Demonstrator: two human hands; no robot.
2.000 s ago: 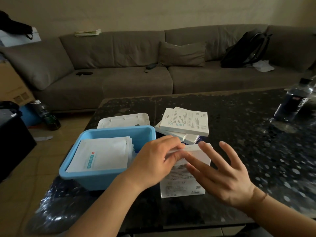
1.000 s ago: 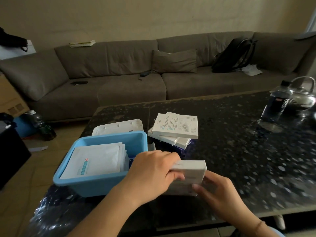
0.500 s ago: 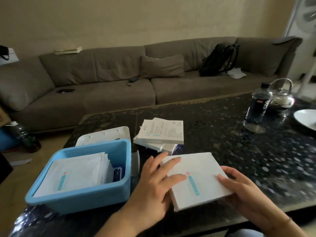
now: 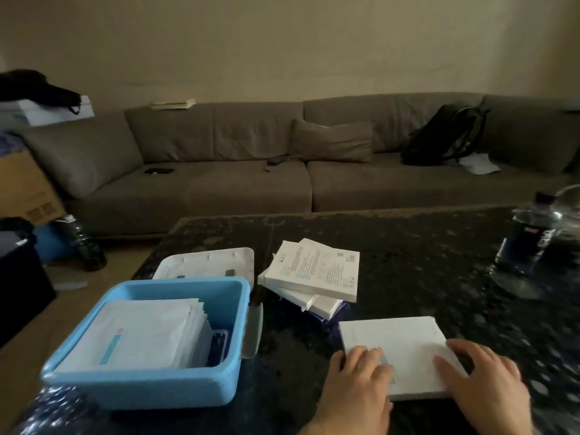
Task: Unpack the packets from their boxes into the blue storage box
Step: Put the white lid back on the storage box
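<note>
White box point(image 4: 405, 346) lies under both hands' loosely spread fingers point(image 4: 375, 359).

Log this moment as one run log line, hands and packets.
left hand: resting on packet stack | right hand: resting on same stack | stack: on table | blue storage box: holds packets

The table point(image 4: 423, 246) looks like polished dark stone with pale speckles, glossy; the blue storage box point(image 4: 163, 390) is smooth plastic, slightly shiny; the packets point(image 4: 141, 334) inside seem matt white paper; the boxes point(image 4: 314, 274) are matt white cardboard; the sofa point(image 4: 219, 183) is soft grey-brown cloth.
</note>
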